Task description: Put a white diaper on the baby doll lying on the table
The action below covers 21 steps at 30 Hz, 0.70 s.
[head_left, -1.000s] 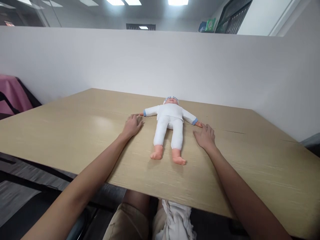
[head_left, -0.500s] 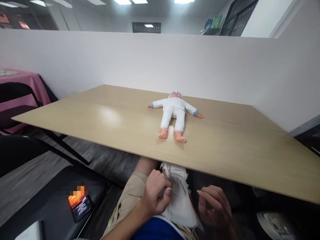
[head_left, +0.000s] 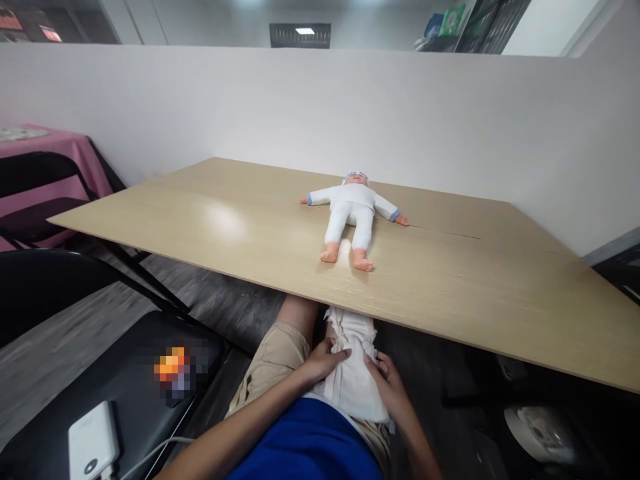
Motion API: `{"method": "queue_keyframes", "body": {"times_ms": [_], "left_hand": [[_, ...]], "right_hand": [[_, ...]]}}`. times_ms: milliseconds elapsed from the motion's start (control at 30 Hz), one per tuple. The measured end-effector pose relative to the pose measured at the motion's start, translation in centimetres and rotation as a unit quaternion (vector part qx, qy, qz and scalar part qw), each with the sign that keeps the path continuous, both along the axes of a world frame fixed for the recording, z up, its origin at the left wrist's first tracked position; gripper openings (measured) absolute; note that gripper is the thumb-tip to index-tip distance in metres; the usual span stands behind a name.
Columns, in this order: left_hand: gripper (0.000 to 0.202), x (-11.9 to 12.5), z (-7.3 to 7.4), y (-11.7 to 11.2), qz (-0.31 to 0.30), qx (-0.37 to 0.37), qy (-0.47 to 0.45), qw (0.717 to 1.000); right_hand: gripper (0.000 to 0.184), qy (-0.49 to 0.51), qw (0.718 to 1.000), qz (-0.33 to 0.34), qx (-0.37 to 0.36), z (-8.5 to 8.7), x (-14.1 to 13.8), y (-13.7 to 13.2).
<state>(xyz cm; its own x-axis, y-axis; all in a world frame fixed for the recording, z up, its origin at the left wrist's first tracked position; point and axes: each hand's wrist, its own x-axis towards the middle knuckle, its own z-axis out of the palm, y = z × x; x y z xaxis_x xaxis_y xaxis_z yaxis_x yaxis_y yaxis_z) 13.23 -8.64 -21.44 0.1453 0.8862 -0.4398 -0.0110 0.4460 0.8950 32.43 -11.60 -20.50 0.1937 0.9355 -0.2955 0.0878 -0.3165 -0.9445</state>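
Note:
A white diaper (head_left: 353,387) with ruffled edges lies spread over my lap, its far end reaching under the table's front edge. My left hand (head_left: 325,361) grips its left side, thumb on top and fingers beneath. On the opposite side, my right hand (head_left: 387,380) pinches the ruffled edge between thumb and fingers. Beyond both hands, a baby doll (head_left: 353,207) in a white outfit with blue cuffs lies on its back on the table, arms spread and bare feet towards me.
The wooden table (head_left: 240,247) stands against a white partition wall (head_left: 200,100). At my left, a black chair (head_left: 135,360) bears a white power bank (head_left: 93,440) with a cable, and a blurred-out object. A round white item (head_left: 540,433) sits low at right.
Both hands have come onto the diaper and taken hold of its sides; before, the right hand hovered apart from it. The camera view has tilted slightly downward.

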Motion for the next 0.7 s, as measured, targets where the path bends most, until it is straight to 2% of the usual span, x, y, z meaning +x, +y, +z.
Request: {"method": "queue_keyframes", "body": {"times_ms": [100,200,300,367,400,467,567,700], "left_hand": [[0.087,-0.1,2.9,-1.8,0.002,0.003,-0.071,0.997],[0.080,-2.0,8.2,-6.1,-0.001,0.033,-0.116,0.993],[0.058,-4.6,13.9,-11.0,-0.061,0.074,-0.155,0.983],[0.050,-5.9,16.4,-13.0,-0.087,0.099,-0.143,0.981],[0.047,-6.3,17.2,-13.4,-0.089,0.111,-0.136,0.980],[0.042,-6.7,17.5,-13.2,-0.068,0.132,-0.127,0.981],[0.042,-6.5,16.5,-11.0,-0.013,0.146,-0.127,0.981],[0.053,-6.3,14.6,-7.5,0.035,0.115,-0.147,0.982]], "right_hand": [[0.085,0.037,0.998,0.047,-0.015,3.7,-0.5,-1.3],[0.086,0.062,0.993,0.101,-0.015,8.2,-0.7,-4.9],[0.081,0.003,0.999,0.038,0.037,12.2,-1.3,-9.4],[0.079,-0.033,0.997,0.023,0.067,14.1,-2.0,-11.3],[0.078,-0.039,0.996,0.026,0.075,14.8,-2.5,-11.6],[0.075,-0.027,0.995,0.041,0.086,15.8,-3.4,-11.0],[0.072,0.015,0.992,0.076,0.095,16.2,-4.5,-7.9],[0.080,0.044,0.992,0.088,0.083,14.6,-5.4,-4.0]]}}
